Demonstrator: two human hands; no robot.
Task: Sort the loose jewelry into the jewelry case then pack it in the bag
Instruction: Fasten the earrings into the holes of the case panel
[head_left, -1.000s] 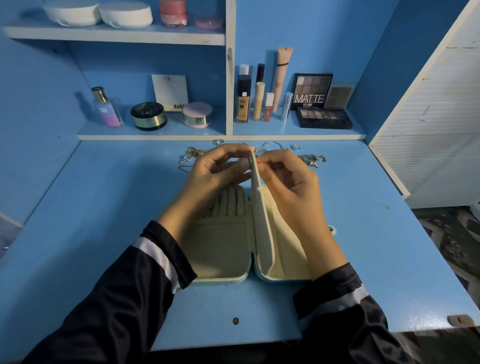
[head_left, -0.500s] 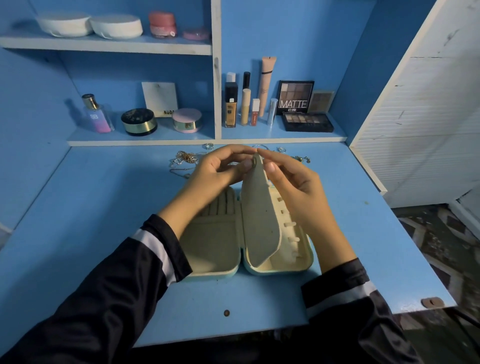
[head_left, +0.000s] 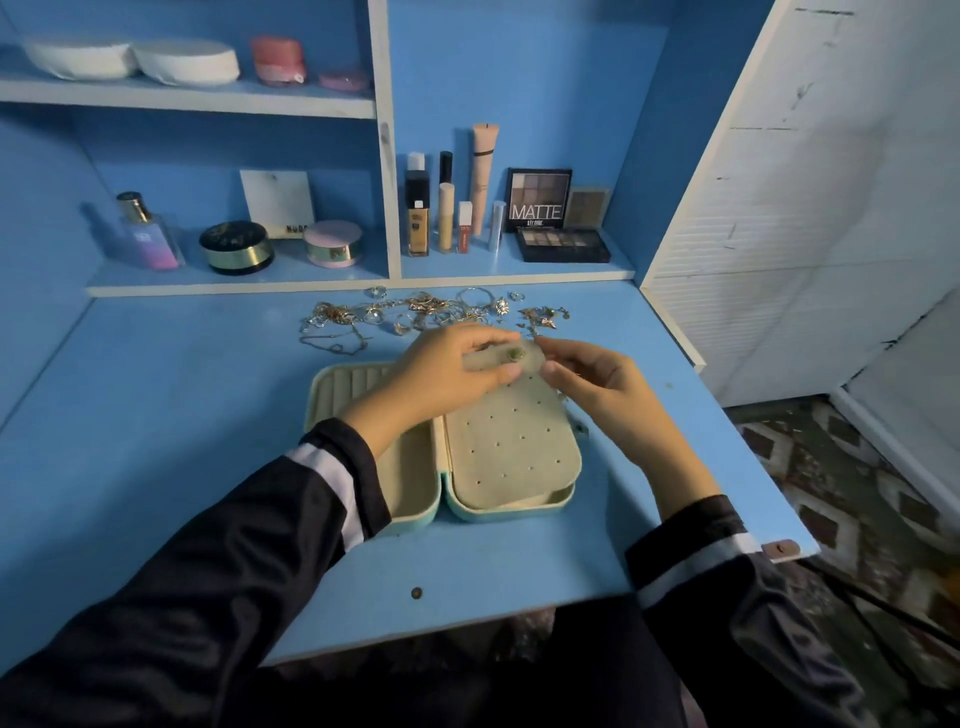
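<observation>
Lying open on the desk, the jewelry case sits directly under both grips. It has a mint shell and cream lining, with ring rolls in the half beneath the left grip. A perforated earring panel covers the half beneath the right grip. The panel looks thin and floppy, so its far edge is the place to hold it; the stiff shell is better taken by its sides. The left grip pinches that far edge, thumb on the face. The right grip narrows at the panel's far right corner; what it holds, I cannot tell. Just beyond both grips the loose jewelry lies tangled: light, fine chains, likely to snag, best lifted 1 piece at a time. Between the grips, 1 small green stud sits on the panel.
</observation>
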